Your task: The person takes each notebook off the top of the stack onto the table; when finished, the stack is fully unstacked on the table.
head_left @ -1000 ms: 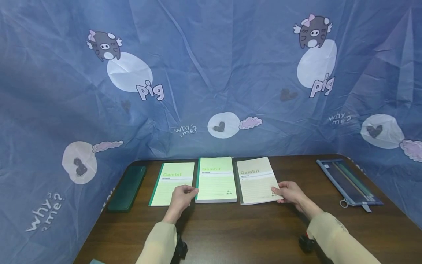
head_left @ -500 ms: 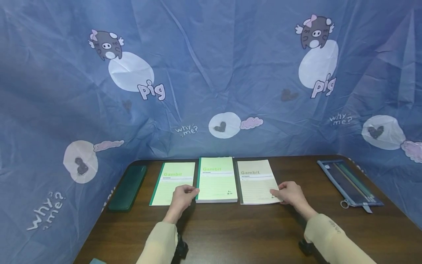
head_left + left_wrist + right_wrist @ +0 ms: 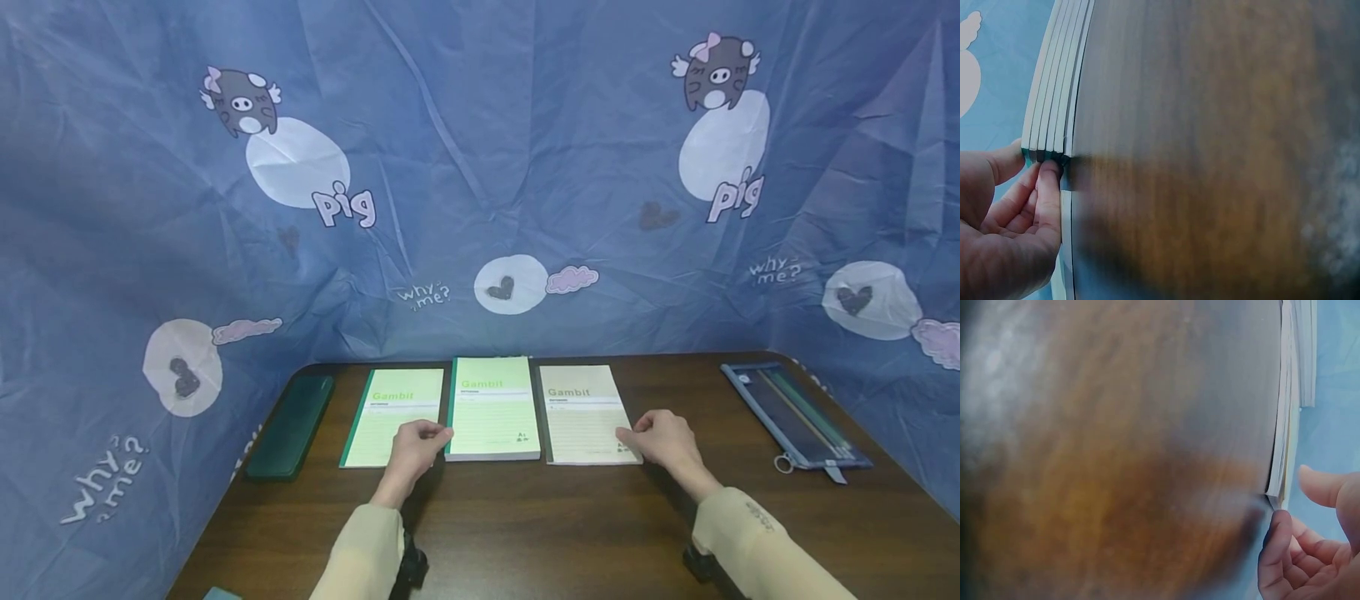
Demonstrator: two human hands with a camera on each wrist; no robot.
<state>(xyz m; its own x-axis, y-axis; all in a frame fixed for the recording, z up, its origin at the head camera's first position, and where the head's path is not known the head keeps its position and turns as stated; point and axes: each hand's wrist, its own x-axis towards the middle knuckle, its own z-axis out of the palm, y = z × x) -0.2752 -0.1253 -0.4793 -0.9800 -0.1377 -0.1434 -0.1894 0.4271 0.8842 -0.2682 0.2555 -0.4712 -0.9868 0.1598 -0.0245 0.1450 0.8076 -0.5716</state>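
Three spots along the back of the table hold Gambit notebooks. My left hand grips the near spine corner of the middle stack of notebooks, thumb at the top and fingertips against the green spines. That hand also hides the near right corner of the pale green notebook to its left. At the near right corner of the beige notebook, which lies flat, is my right hand. In the right wrist view its thumb stands off the cover, while a fingertip meets the notebook's corner.
A dark green case lies at the table's left edge. To the right is a blue mesh zip pouch with a ring. A teal object peeks in at the bottom left. Blue printed cloth hangs behind the brown table.
The beige notebook has straightened and come down flat at its far right corner. My right hand has moved slightly and its thumb has eased at the corner. The left hand stays put.
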